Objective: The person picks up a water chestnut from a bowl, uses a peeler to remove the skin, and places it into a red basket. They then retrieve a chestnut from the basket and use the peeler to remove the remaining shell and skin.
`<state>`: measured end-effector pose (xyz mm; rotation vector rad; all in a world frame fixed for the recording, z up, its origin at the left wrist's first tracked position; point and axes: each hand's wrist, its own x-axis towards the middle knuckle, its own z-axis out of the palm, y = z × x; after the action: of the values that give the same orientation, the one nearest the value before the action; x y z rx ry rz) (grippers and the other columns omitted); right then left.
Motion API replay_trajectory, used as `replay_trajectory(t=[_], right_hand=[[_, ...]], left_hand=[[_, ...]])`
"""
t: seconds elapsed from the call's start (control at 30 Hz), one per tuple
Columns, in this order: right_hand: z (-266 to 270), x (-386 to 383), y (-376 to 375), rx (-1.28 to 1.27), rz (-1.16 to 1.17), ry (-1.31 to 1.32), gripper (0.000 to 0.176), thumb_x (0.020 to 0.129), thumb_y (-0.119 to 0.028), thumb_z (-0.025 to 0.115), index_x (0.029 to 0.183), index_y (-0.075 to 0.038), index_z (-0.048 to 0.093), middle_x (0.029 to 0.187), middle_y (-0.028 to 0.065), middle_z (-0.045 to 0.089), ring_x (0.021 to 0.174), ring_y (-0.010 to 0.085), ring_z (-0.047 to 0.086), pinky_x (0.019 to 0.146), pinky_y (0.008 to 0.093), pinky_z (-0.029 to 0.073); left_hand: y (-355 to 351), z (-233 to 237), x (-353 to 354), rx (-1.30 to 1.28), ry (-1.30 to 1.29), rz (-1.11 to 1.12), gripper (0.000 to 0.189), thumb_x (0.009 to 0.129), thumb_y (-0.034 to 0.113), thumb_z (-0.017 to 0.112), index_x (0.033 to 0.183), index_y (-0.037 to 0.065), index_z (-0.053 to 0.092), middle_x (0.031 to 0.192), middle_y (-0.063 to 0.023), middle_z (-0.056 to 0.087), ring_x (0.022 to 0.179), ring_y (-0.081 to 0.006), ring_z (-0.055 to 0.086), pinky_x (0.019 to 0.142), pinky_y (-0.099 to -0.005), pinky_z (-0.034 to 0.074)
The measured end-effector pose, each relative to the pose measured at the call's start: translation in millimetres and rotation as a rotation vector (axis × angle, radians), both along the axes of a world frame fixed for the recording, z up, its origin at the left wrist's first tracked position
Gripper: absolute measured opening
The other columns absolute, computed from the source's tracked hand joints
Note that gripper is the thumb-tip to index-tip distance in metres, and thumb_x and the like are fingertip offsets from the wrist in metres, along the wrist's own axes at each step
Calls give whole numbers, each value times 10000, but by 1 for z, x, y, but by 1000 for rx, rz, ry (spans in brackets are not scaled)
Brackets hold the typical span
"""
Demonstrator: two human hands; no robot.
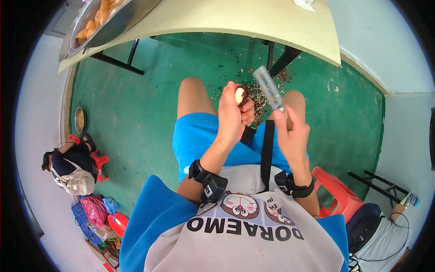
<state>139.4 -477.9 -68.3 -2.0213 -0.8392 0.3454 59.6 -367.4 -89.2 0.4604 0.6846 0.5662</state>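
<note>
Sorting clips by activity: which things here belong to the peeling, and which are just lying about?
In use: left hand holding root; right hand holding peeler; peelings on the floor.
Lying about: bowl, stool, bags, table.

The tuber [239, 95] sat in the left hand [230, 119], just left of the peeler [268, 86] in the right hand [293, 136]. Peelings [260, 100] lay on the floor beyond both hands. Farther ahead stood the table [253, 20], with a tray [118, 20] on it to the far left.
</note>
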Motion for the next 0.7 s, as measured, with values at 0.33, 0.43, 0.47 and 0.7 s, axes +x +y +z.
replay_trajectory(t=[0.33,0.43,0.47,0.7], right_hand=[[-14,-11,1,-10,171,-271,271,745,-245,621,918,-48,552,663,95,587,519,223,566,423,293,415],[-14,-12,1,20,168,-208,276,755,-255,613,923,-45,551,639,101,577,503,226,559,415,291,403],[-14,-13,0,21,169,-208,276,755,-255,613,923,-45,551,639,101,577,503,226,559,415,291,403],[-7,-15,1,-24,128,40,302,793,-287,572,938,-24,544,568,125,543,461,230,537,413,291,387]], left_hand=[[-3,0,0,111,152,24,239,910,305,213,857,108,339,573,-18,417,386,-44,274,318,-190,180],[-1,-5,-1,105,59,43,174,895,256,239,830,114,316,597,-26,422,393,-41,278,315,-181,174],[-2,-5,0,106,59,44,174,895,256,239,830,114,316,597,-26,422,393,-41,278,315,-181,174],[-3,2,3,185,54,130,135,871,230,314,796,117,311,602,-19,398,423,-36,275,327,-177,171]])
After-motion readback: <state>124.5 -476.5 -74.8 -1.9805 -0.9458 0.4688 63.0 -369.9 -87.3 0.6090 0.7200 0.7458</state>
